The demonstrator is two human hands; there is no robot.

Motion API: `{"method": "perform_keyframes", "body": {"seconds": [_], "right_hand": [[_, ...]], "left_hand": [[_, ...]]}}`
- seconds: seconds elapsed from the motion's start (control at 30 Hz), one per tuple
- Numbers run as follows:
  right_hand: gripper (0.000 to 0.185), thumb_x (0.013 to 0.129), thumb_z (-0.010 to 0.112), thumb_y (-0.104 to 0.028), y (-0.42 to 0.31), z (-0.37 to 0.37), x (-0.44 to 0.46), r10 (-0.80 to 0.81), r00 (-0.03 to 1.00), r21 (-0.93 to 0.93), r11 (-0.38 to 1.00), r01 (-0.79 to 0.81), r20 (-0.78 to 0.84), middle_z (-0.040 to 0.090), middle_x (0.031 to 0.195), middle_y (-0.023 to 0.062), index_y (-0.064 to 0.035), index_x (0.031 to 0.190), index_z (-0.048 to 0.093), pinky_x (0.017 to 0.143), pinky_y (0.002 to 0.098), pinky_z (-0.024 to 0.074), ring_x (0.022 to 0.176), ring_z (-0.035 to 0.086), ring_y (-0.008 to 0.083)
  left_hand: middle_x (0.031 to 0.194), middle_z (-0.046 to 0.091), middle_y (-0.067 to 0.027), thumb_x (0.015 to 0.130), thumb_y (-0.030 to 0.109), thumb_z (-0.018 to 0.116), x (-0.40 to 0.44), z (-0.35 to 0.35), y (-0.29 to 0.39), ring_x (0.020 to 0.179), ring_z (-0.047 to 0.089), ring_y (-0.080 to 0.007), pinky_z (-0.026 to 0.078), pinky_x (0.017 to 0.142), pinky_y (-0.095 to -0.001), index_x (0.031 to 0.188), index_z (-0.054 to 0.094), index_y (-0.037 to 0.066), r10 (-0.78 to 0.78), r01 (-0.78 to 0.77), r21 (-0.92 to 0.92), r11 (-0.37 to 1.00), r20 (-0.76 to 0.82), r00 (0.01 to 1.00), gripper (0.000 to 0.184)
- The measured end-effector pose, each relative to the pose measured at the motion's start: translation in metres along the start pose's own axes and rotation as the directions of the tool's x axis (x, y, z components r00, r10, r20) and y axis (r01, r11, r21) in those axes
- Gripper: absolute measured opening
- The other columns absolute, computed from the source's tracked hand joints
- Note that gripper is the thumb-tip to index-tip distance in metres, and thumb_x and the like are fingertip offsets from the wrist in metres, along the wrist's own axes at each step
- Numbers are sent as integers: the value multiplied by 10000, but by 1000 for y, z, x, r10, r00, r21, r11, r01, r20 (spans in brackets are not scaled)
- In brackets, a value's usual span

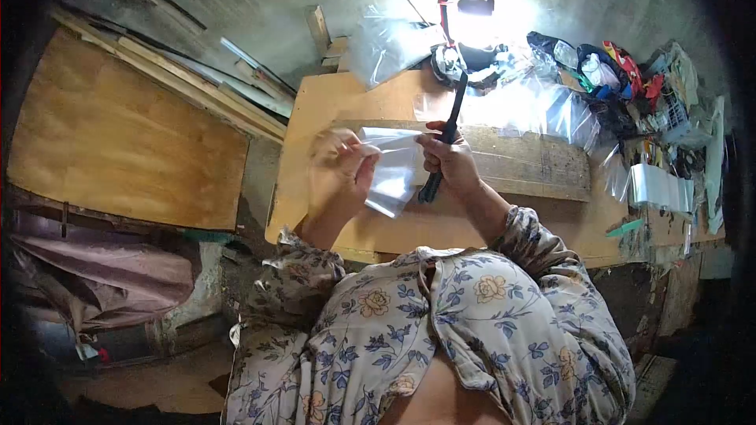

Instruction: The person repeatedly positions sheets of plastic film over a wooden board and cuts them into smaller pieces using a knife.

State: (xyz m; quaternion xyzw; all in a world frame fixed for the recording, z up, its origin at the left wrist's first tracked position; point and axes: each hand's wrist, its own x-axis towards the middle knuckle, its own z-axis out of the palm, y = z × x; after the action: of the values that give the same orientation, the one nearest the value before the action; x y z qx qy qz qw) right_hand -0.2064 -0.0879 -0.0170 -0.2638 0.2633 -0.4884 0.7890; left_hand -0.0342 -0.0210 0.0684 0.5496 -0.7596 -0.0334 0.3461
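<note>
My left hand (346, 159) is closed in a pinch on the left upper edge of a clear plastic piece (392, 177), which looks like a small bag or sheet. The plastic hangs between my two hands over the table. My right hand (450, 159) is wrapped round a long, dark, narrow tool (455, 110) that resembles a knife; its exact kind cannot be made out. The tool stands nearly upright, its lower end showing beneath my fist. The fingers of my right hand also meet the plastic's right upper edge. Behind both hands lies a wooden board (524, 161).
The wooden table (315, 110) extends under my hands. A bright lamp (472, 11) shines at the back, near heaped clear plastic (539, 106). Bags and a basket (677, 122) crowd the right side. A green strip (624, 228) lies by the front right edge. A wooden panel (126, 133) stands left.
</note>
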Motion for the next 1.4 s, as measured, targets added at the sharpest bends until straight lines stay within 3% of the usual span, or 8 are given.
{"method": "perform_keyframes", "body": {"seconds": [0.13,0.2,0.33,0.4,0.43,0.53,0.67,1.4], "right_hand": [[263,775,630,-58,-5,0,-10,-34,999,29,999,34,-29,483,644,-16,-94,985,476,416,188,276,463,329,36],[261,777,621,-58,-7,-3,-14,-37,999,9,999,37,-40,494,665,-18,-95,990,475,425,193,280,485,336,28],[217,781,617,-67,-13,-13,-19,-90,988,-169,983,67,-129,528,719,-7,-79,973,518,456,201,328,504,377,41],[220,749,662,-114,-22,-18,-15,-401,916,-783,578,230,-28,585,840,51,-40,938,578,579,268,449,652,533,128],[233,746,665,-141,-33,-13,-15,-443,891,-884,374,282,97,598,913,97,-21,933,593,680,294,456,747,555,177],[289,743,669,-196,-36,-13,-1,-432,804,-808,238,539,409,593,933,121,-7,942,578,667,300,449,754,563,189],[328,761,642,-290,-41,-2,4,-174,945,-927,209,312,279,590,818,132,-16,932,582,643,341,453,701,578,247],[250,767,649,-245,-30,-4,7,-272,903,-824,382,418,332,583,667,111,-10,835,602,577,322,445,575,534,168]], "left_hand": [[868,611,-115,687,38,622,25,2,-6,827,583,-250,448,723,-313,745,566,32,290,-240,267,933,-163,943,80],[802,601,-104,648,4,597,24,12,-22,772,577,-252,400,797,-358,754,557,43,57,-57,-197,979,-7,998,120],[791,612,-106,710,8,612,20,27,-24,748,594,-209,457,684,-308,758,533,34,34,-31,-205,978,10,999,95],[788,613,-103,708,-7,605,21,33,-29,748,598,-195,462,680,-306,760,533,37,72,-62,-195,979,41,997,99],[788,613,-102,710,-5,603,22,35,-30,749,601,-196,466,680,-307,763,535,36,80,-67,-220,973,47,996,96],[785,613,-102,713,-4,598,21,44,-33,749,606,-200,473,679,-309,767,536,36,89,-73,-272,960,48,995,91],[777,604,-107,687,-6,580,25,40,-29,730,599,-243,467,664,-321,775,536,33,106,-84,-269,959,68,992,105],[752,586,-112,695,20,598,23,42,-26,726,589,-272,468,665,-344,764,555,47,128,-121,-114,986,61,990,86]]}}
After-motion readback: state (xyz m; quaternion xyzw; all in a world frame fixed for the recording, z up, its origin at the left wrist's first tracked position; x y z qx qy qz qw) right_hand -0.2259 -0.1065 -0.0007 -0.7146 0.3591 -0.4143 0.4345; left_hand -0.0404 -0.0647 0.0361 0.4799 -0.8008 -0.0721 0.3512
